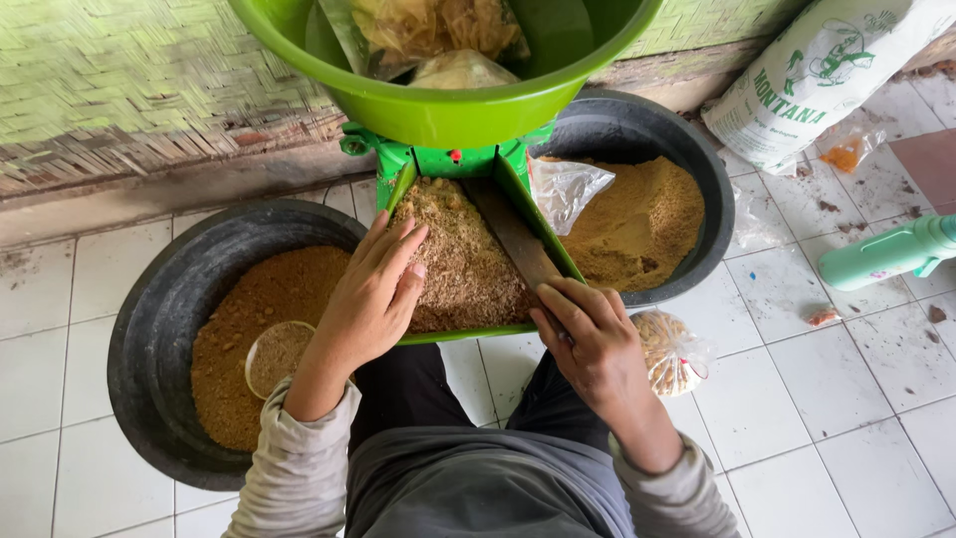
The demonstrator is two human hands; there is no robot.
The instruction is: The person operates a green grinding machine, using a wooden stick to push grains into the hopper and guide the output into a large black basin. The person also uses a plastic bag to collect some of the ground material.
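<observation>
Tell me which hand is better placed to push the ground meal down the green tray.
Probably the left hand: it lies flat on the ground meal in the green tray. The right hand grips a flat blade.

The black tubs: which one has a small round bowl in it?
The left black tub, beside the left hand: a small bowl sits on its powder. The right tub holds a plastic bag instead.

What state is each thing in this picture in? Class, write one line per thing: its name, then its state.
green tray: heaped with coarse brown crumbs
left hand: flat on the crumbs
right hand: gripping a flat blade
flat blade: lying in the tray
left black basin: part full of brown powder
right black basin: part full of brown powder
green bowl: holding bagged food
white sack: lying on its side
</observation>
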